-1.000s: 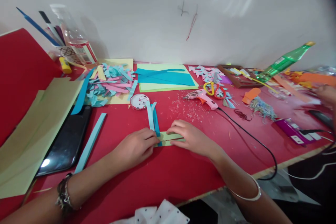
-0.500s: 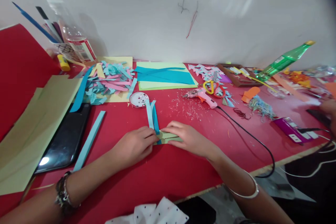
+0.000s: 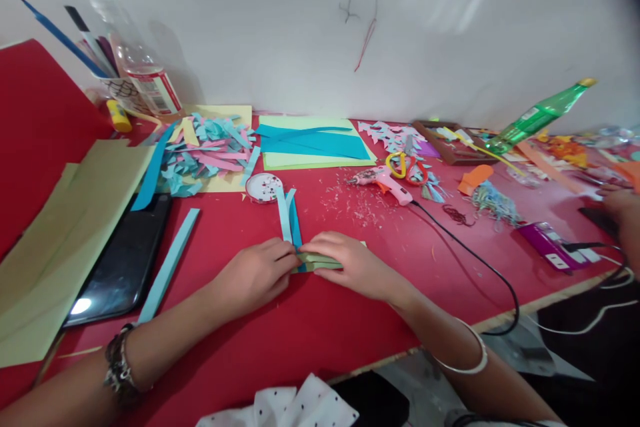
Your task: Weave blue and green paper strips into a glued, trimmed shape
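Two paper strips, one light blue (image 3: 284,217) and one darker blue (image 3: 295,227), stand out beyond my left hand (image 3: 263,270). Its fingers are closed and pinch the lower ends of these strips against the table. From the right, my right hand (image 3: 355,263) has its thumb and fingers on pale green paper strips (image 3: 320,261), which cross the blue ones at the fingertips. The fingers partly cover where the strips meet. Just beyond lies a round white lid (image 3: 264,187) with spots.
A pink glue gun (image 3: 385,181) and scissors (image 3: 404,167) lie ahead to the right. The glue gun's cable runs toward a purple power strip (image 3: 550,247). Cut paper pieces (image 3: 210,147), a phone (image 3: 123,260) and a light blue strip (image 3: 170,263) are left. Another person's hand (image 3: 623,210) is far right.
My right hand has shifted slightly left, its fingertips nearer my left hand, over the green strips. My left hand stays nearly in place. The other person's hand at far right has moved further into view.
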`<control>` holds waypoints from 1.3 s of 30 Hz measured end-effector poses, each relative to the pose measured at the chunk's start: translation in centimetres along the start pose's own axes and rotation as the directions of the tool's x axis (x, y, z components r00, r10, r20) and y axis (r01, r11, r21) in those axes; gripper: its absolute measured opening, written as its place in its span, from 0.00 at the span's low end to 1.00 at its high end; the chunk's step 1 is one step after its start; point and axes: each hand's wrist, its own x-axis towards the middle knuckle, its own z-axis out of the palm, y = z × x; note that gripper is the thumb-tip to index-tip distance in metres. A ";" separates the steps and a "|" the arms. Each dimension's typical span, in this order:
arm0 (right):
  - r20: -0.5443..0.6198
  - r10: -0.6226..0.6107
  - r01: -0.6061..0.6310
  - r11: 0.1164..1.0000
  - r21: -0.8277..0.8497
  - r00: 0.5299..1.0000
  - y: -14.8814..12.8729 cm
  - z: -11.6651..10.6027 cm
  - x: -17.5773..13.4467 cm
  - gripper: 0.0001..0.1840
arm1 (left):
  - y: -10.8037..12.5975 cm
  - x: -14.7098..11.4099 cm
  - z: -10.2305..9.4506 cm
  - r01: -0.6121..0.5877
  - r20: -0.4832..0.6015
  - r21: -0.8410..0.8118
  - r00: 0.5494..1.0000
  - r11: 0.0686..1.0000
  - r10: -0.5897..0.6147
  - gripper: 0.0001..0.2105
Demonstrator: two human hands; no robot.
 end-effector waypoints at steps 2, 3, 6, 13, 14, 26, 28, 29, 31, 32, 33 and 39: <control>-0.008 0.021 -0.021 1.000 0.015 1.000 -0.1 0.1 -0.1 0.19 | 0.0 0.0 0.0 0.000 0.000 0.003 1.000 1.000 0.000 0.10; -0.009 0.027 -0.027 0.999 0.021 1.000 -0.1 0.1 -0.1 0.20 | 0.0 0.0 0.0 -0.003 -0.002 0.005 1.000 1.000 0.003 0.10; -0.012 0.040 -0.040 0.999 0.017 0.999 -0.2 0.1 0.0 0.20 | -0.1 -0.1 0.1 -0.009 -0.006 0.010 1.000 1.000 0.009 0.11; -0.077 0.027 -0.029 0.999 -0.028 0.997 0.1 -0.1 0.1 0.18 | -0.2 -0.1 0.3 -0.030 -0.046 0.026 0.998 0.999 0.031 0.10; -0.074 0.020 -0.023 0.999 -0.040 0.997 0.1 -0.1 0.1 0.18 | -0.2 -0.1 0.3 -0.030 -0.047 0.025 0.998 0.999 0.031 0.10; -0.045 0.023 -0.022 1.000 0.019 0.999 -0.1 0.2 0.1 0.19 | -0.2 -0.2 0.3 -0.014 -0.016 0.022 1.000 1.000 0.015 0.12; -0.045 0.040 -0.039 0.999 0.025 0.998 -0.2 0.2 0.1 0.18 | -0.2 -0.1 0.3 -0.013 -0.010 0.021 1.000 1.000 0.013 0.11; -0.045 0.052 -0.052 0.999 0.010 0.998 -0.2 0.1 0.1 0.18 | -0.2 -0.1 0.3 -0.012 -0.006 0.023 1.000 1.000 0.012 0.11; -0.046 0.075 -0.077 0.996 -0.039 0.996 -0.2 0.0 0.1 0.17 | -0.2 -0.1 0.3 -0.010 0.001 0.031 1.000 0.999 0.010 0.12; -0.048 0.084 -0.087 0.994 -0.063 0.995 -0.2 0.0 0.2 0.16 | -0.2 -0.1 0.3 -0.010 0.004 0.037 1.000 0.999 0.010 0.12; -0.051 0.090 -0.094 0.992 -0.081 0.995 -0.1 -0.1 0.2 0.16 | -0.2 -0.2 0.3 -0.013 0.004 0.044 1.000 0.999 0.013 0.12; -0.035 0.097 -0.100 0.989 -0.112 0.995 0.0 -0.3 0.1 0.17 | -0.4 -0.3 0.5 -0.028 -0.005 0.053 1.000 0.998 0.028 0.12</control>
